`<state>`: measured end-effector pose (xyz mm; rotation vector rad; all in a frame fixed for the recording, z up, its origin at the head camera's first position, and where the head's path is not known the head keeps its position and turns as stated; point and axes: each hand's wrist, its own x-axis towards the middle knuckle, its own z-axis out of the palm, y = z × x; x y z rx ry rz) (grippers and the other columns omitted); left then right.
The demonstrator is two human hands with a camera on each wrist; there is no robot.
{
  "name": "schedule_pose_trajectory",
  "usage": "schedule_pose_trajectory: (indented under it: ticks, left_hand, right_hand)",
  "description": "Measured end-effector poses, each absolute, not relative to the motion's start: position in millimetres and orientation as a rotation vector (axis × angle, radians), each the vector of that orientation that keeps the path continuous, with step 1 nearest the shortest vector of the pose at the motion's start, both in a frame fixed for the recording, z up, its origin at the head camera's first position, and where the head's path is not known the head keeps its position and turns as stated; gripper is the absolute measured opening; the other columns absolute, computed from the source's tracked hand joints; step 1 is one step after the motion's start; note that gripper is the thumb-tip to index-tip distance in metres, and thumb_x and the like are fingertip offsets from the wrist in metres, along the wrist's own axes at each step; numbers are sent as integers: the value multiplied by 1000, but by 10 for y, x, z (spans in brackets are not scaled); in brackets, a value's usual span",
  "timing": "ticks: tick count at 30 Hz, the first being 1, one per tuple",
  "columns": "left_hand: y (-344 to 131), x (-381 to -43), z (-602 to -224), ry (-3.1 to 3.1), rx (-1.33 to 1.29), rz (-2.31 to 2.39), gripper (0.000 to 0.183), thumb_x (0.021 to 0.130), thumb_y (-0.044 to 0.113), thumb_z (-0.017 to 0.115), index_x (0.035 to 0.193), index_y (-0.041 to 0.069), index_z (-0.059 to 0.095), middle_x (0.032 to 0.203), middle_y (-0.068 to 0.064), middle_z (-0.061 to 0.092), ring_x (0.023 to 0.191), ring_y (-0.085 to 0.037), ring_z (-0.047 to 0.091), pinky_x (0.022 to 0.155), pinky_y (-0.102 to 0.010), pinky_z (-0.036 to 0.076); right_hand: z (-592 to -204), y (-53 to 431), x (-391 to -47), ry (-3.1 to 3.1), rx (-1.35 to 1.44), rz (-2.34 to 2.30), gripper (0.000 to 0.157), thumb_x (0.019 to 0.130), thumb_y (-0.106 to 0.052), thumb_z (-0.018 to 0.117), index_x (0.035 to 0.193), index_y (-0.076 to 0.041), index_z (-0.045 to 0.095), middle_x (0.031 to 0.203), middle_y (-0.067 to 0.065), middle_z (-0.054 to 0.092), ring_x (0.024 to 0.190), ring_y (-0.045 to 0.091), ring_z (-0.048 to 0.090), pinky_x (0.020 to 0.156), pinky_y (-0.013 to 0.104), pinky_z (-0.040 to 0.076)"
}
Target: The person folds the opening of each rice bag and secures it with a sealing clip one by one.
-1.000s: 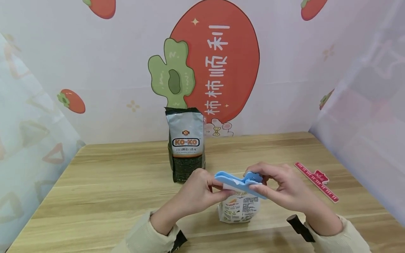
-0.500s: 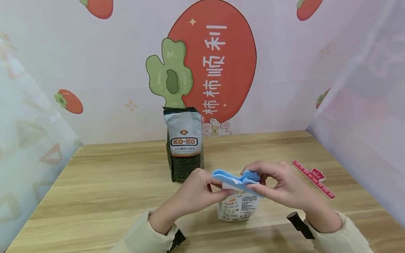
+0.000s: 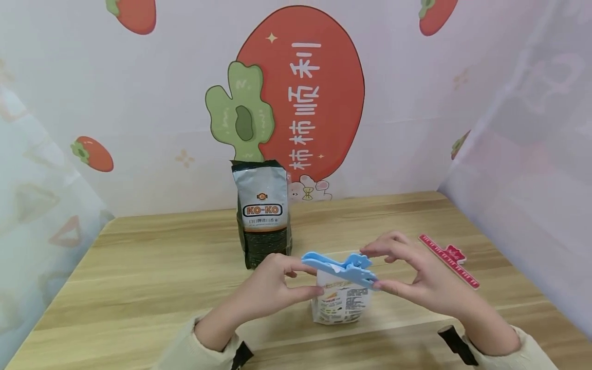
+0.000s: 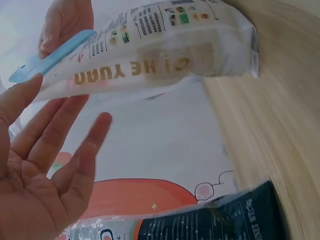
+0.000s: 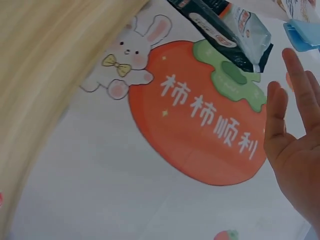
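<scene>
A small white printed food bag (image 3: 341, 308) stands upright on the table with a light-blue bag clip (image 3: 339, 268) across its top. In the left wrist view, gold letters show along the side of the bag (image 4: 210, 50). My left hand (image 3: 268, 290) is at the bag's left upper edge, thumb in front and fingers behind, loosely spread. My right hand (image 3: 421, 277) is at the clip's right side, with thumb and fingers apart and the fingertips right at its handles. The right wrist view shows straight fingers (image 5: 302, 95) just below the clip (image 5: 302, 35).
A tall silver-and-black KO-KO rice bag (image 3: 263, 200) stands behind, to the left of the white bag. A red ruler-patterned clip (image 3: 450, 259) lies on the wooden table (image 3: 152, 277) at the right. A cloth backdrop with persimmon prints rises at the back and sides.
My right hand has loosened from the clip and its fingers have spread. The left hand has eased off the bag's top edge. The clip now sits across the bag by itself.
</scene>
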<state>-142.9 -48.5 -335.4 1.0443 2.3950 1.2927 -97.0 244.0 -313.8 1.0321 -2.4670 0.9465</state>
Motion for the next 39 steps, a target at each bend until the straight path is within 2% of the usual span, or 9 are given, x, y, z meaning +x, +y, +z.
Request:
schedule_pose_trajectory:
  ticks: [3, 7, 11, 15, 21, 25, 31, 39]
  left_hand:
    - [-584, -1419, -3385, 2386, 1090, 1110, 49, 86, 38, 77, 131, 23, 65, 134, 11, 64, 124, -14, 59, 100, -45, 51]
    - [-654, -1399, -3456, 2349, 1115, 972, 70, 85, 42, 76, 146, 21, 49, 148, 4, 51, 129, -21, 57, 107, -43, 48]
    - [-619, -1381, -3543, 2391, 1023, 1019, 65, 85, 36, 78, 142, 16, 54, 139, -4, 60, 115, -24, 65, 91, -39, 56]
    - [-555, -1350, -3611, 2455, 930, 1044, 62, 84, 31, 80, 138, 14, 57, 132, -7, 64, 107, -22, 67, 79, -32, 56]
    - [-473, -1295, -3745, 2488, 868, 1082, 64, 82, 29, 82, 139, 17, 55, 127, -3, 66, 98, -15, 67, 83, -32, 56]
    - [-413, -1261, -3833, 2417, 830, 1208, 60, 81, 22, 83, 135, 15, 56, 116, -4, 68, 88, -9, 68, 77, -25, 56]
    - [-333, -1244, -3898, 2312, 817, 1426, 51, 80, 12, 83, 127, 17, 62, 112, -6, 68, 75, -3, 69, 70, -16, 55]
    - [-306, -1277, -3926, 2293, 788, 1469, 47, 80, 12, 83, 122, 18, 65, 111, -2, 68, 78, -6, 72, 69, -17, 56]
  right_hand:
    - [-3206, 2505, -926, -2544, 969, 942, 57, 80, -11, 82, 131, -24, 60, 129, -10, 63, 119, 2, 54, 87, 29, 55]
    - [-3341, 2589, -882, -2612, 902, 1016, 55, 83, -15, 80, 133, -25, 58, 132, -8, 63, 119, 4, 59, 88, 29, 57]
    - [-3518, 2633, -858, -2667, 833, 1175, 50, 85, -16, 78, 131, -18, 59, 128, 0, 65, 111, 3, 62, 84, 28, 59]
    - [-3669, 2627, -859, -2693, 808, 1263, 46, 86, -17, 77, 129, -10, 61, 126, 10, 67, 109, 0, 62, 80, 34, 61]
    - [-3815, 2569, -875, -2732, 745, 1541, 50, 88, -14, 75, 131, 3, 57, 124, 23, 65, 104, 11, 68, 79, 32, 61]
    - [-3884, 2499, -882, -2754, 667, 1800, 62, 87, -14, 75, 137, 12, 48, 128, 34, 58, 102, 20, 71, 81, 31, 60]
    - [-3945, 2399, -898, -2713, 656, 1951, 66, 86, -6, 75, 140, 13, 41, 128, 39, 56, 97, 25, 73, 81, 30, 60]
    - [-3923, 2346, -923, -2735, 635, 1902, 59, 86, -6, 75, 135, 14, 47, 124, 38, 59, 96, 23, 74, 80, 30, 60]
